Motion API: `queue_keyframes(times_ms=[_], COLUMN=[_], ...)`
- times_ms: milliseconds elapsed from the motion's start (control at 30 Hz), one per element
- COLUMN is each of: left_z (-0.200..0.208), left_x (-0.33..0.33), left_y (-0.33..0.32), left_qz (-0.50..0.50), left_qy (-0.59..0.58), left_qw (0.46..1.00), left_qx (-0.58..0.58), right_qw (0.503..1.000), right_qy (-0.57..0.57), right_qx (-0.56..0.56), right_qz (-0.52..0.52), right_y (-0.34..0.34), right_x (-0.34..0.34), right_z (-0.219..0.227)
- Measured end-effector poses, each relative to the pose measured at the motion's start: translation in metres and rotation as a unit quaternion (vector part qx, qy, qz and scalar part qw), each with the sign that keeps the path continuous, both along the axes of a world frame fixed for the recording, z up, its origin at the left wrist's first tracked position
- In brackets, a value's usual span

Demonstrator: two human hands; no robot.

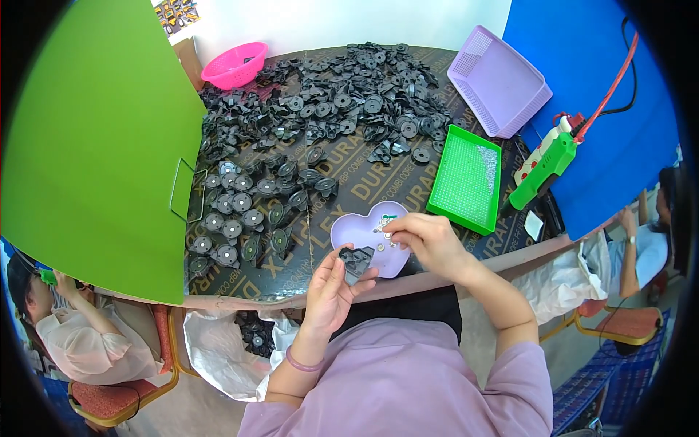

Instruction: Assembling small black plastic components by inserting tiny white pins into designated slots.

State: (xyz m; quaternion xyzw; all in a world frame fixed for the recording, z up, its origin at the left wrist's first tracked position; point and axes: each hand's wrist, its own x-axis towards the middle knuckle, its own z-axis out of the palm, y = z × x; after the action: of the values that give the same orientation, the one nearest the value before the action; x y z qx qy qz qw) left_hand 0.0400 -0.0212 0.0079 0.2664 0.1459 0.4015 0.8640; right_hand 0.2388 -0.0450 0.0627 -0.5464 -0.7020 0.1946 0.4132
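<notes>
My left hand is closed around a dark grey plastic part with an angular outline, held at the near-left rim of a purple heart-shaped dish. Several small round silvery pieces and a bit of green lie inside that dish. Over its right side, my right hand has thumb and forefinger pinched together. Whatever sits between those fingertips is too small to make out.
Black plastic parts are heaped at the back, with others bearing silvery discs at left. A green tray of small screws, purple basket, green electric screwdriver and pink basket surround the work. Green and blue panels flank the table; people sit beyond.
</notes>
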Motion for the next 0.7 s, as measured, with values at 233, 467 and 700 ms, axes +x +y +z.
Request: queue_keyframes(times_ms=[233,467,700], left_z=[0.006,0.003,0.001], left_x=[0.005,0.004,-0.003], left_y=[-0.009,-0.008,-0.005], left_qz=[-0.036,-0.008,-0.01], left_qy=[-0.004,-0.008,-0.021], left_qw=[0.999,1.0,1.0], left_qx=[0.003,-0.007,0.008], right_qw=[0.954,0.962,0.99], right_qy=[-0.135,-0.121,-0.039], right_qx=[0.261,0.229,0.116], right_qz=[0.054,0.086,-0.068], right_y=[-0.008,-0.011,0.044], right_x=[-0.032,-0.029,0.012], right_z=[0.005,0.005,0.015])
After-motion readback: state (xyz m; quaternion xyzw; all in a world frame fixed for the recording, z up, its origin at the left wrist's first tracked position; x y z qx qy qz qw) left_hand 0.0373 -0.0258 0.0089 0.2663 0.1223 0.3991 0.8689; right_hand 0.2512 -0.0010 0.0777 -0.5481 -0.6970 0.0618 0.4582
